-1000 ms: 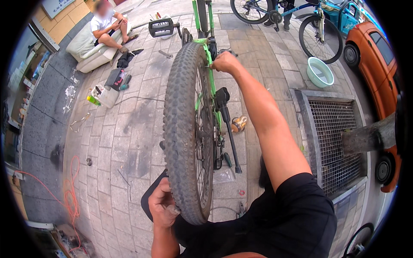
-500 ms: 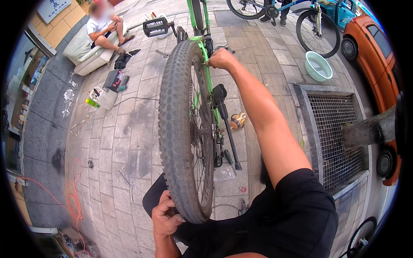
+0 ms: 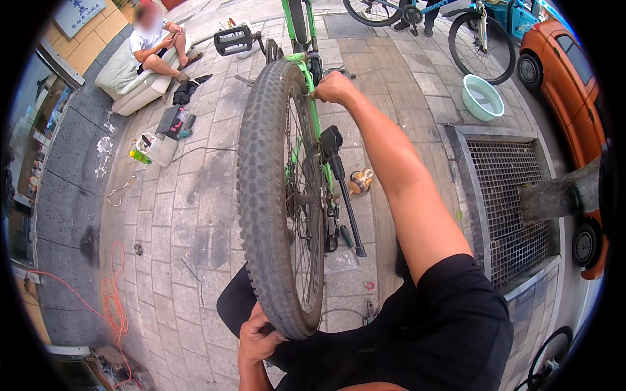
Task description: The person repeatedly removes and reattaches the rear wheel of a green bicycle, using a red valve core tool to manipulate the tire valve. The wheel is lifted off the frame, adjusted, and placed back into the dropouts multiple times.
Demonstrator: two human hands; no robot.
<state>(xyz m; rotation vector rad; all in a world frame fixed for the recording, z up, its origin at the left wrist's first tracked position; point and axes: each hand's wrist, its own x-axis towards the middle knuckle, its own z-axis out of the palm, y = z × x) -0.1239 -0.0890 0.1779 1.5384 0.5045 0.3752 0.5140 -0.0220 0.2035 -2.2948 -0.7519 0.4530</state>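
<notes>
A knobbly black bicycle tire (image 3: 264, 195) stands upright in front of me, on the wheel of a green bicycle frame (image 3: 316, 114). My left hand (image 3: 257, 335) is closed at the tire's near lower end, with curled fingers and the thumb against the rubber; some fingertips are hidden. Farther off, my right hand (image 3: 336, 88) is closed on the green frame tube just right of the tire, its fingertips partly out of sight. A black kickstand (image 3: 345, 202) hangs beside the wheel, and a black pedal (image 3: 235, 41) sticks out at the far left of the frame.
On the paving lie an orange hose (image 3: 114, 309), a toolbox (image 3: 175, 122), a white container (image 3: 156, 148) and a screwdriver (image 3: 345, 236). A pale green basin (image 3: 482, 98) stands near a metal grate (image 3: 508, 208). A person sits on a couch (image 3: 140, 91); an orange car (image 3: 554, 72) is at right.
My left hand has slipped slightly right and down along the tire's edge. In view, the tire sits a little farther left. My right hand stays on the frame.
</notes>
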